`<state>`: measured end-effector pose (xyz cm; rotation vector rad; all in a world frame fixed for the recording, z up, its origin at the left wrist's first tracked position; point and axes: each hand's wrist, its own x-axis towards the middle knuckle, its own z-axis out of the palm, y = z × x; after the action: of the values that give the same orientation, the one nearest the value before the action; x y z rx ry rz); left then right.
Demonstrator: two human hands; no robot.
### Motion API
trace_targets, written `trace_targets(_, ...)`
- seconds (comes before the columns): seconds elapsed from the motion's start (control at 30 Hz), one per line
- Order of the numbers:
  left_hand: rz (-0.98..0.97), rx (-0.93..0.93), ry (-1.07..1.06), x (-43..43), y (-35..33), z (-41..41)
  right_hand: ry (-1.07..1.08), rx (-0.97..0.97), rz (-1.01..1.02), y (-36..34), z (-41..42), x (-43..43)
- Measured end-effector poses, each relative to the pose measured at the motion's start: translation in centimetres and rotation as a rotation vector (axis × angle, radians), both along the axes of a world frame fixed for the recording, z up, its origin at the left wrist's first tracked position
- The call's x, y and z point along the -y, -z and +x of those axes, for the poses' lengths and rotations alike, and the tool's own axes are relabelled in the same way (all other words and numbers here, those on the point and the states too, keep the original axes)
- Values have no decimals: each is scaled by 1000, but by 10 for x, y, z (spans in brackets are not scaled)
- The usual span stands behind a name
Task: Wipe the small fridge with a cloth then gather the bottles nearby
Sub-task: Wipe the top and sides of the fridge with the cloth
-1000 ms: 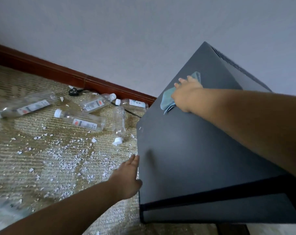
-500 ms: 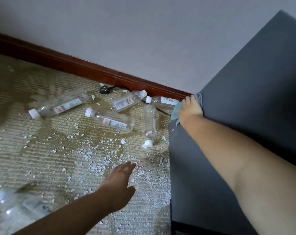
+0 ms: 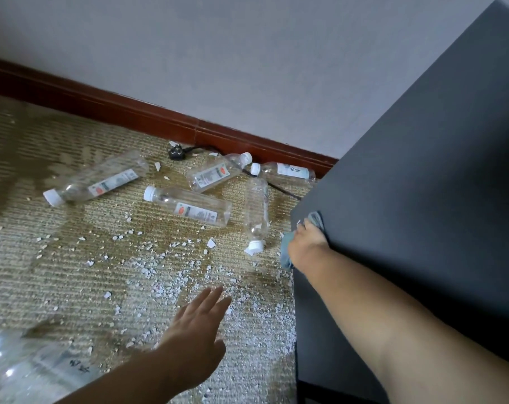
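The small dark fridge [image 3: 422, 176] fills the right side. My right hand [image 3: 307, 246] holds a pale blue cloth [image 3: 286, 252] at the fridge's upper left corner; the cloth hangs over the left edge. My left hand [image 3: 198, 330] hovers over the carpet with fingers stretched out, holding nothing. Several clear plastic bottles with white caps lie on the carpet beyond it: one at far left [image 3: 99, 179], one in the middle [image 3: 189, 207], one near the skirting [image 3: 218, 172], one by the fridge [image 3: 285, 170], one lengthwise [image 3: 257, 214]. A blurred bottle [image 3: 23, 365] lies at bottom left.
White flakes and crumbs [image 3: 171, 269] are scattered across the beige carpet [image 3: 43, 272]. A black plug and cable [image 3: 177, 151] lie along the red-brown skirting board [image 3: 131, 115] under a grey wall. The fridge's left side drops to the floor at right.
My left hand has come off the fridge's side and reaches out over the carpet. My right hand has slid the cloth from the fridge top to its left corner. The view has shifted left.
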<state>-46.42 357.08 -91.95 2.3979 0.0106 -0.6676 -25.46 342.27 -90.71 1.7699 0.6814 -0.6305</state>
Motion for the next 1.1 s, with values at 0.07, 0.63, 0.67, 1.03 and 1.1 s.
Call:
trace_targets(0.07,-8,1,-17,-3,-3,-2,5,-38,32,2,-15,6)
trace_targets(0.63,-29,22,-71,-11,-13,-2,-94,172,-59,-100,12,-4)
trace_targets(0.67,-12,5,-77,-13,-11,-3,-58,222,-57,-104,20,-8)
trace_targets(1.03,122,87,-144,-19,-7,-4,-99,287,-71,-28,73,-13)
trace_targets(1.1,133,70,-141,-26,3,-19,-85,286,-94,-17,79,-15)
